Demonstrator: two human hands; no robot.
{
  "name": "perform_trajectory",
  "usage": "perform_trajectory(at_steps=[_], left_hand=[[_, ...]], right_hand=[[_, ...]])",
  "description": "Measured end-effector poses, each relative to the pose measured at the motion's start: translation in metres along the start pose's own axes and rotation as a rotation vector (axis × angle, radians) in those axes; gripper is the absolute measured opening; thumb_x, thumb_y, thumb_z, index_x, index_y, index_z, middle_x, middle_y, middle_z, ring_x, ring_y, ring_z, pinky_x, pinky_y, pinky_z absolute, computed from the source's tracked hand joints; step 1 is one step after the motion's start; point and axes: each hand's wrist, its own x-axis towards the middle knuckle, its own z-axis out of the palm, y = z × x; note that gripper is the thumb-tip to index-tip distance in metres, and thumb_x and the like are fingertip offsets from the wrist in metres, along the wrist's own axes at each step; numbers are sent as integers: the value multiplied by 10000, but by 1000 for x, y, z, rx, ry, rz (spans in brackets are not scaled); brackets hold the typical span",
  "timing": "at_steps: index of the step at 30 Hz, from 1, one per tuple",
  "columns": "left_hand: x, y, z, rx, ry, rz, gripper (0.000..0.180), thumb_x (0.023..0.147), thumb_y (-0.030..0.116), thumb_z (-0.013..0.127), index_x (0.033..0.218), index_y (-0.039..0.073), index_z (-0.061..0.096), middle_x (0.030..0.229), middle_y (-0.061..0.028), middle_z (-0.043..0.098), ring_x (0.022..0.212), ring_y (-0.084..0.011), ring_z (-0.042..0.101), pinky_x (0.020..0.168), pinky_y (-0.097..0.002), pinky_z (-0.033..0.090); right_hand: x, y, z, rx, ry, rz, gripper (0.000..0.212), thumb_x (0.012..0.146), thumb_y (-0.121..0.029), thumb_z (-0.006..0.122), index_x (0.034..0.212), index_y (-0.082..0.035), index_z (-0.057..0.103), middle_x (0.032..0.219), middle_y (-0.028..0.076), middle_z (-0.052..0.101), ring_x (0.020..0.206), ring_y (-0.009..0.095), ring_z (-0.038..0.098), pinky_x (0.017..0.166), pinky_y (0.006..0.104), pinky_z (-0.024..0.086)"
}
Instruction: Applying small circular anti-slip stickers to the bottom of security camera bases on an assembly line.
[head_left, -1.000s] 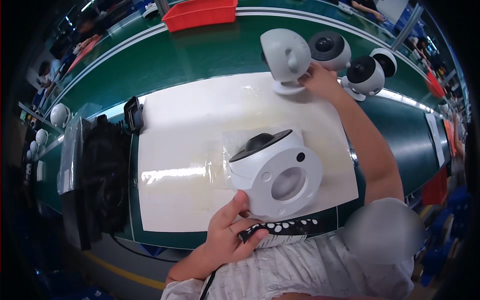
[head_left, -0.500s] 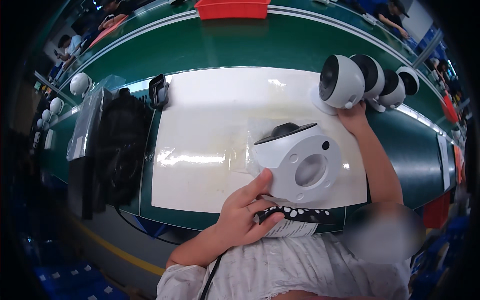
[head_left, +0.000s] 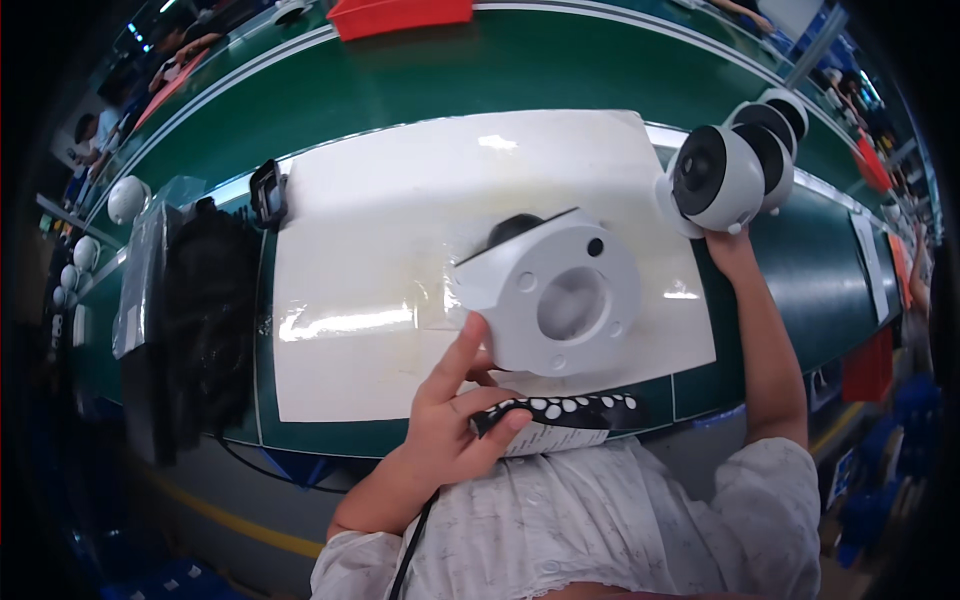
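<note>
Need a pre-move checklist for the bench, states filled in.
1. Black dotted strip secured: ok, held in the left hand.
2. White tilted unit shows its base ring: ok, ring faces the camera.
3. All four round spots on that ring black: not ok, one black, three pale.
4. Tilted unit's weight supported by the mat: cannot tell, contact is hidden.
5. Right hand clear of the units at right: not ok, it is at the underside of the nearest unit.
6. Right hand's grip: cannot tell, fingers hidden.
</note>
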Motion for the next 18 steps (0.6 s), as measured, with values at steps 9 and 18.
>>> perform_trajectory(at_steps=[9, 18], left_hand=[[-7, 4, -6, -120, 91, -37, 170, 744, 77, 623, 788, -26, 495, 1226, -255, 378, 826, -246, 554, 687, -304, 461], [-6, 15, -4, -205, 125, -28, 119, 758, 59, 597, 749, -34, 521, 1111, -218, 474, 702, -172, 524, 633, -265, 429]], right_hand=[[-51, -39, -74, 24, 172, 321, 289, 844, -185, 433, 1088, -47, 501, 1019, 149, 562, 953, 274, 534, 815, 316, 400], [-145, -221, -104, 762, 97, -597, 365, 624, -188, 717, 930, -42, 580, 851, 82, 592, 716, 204, 555, 677, 300, 431]])
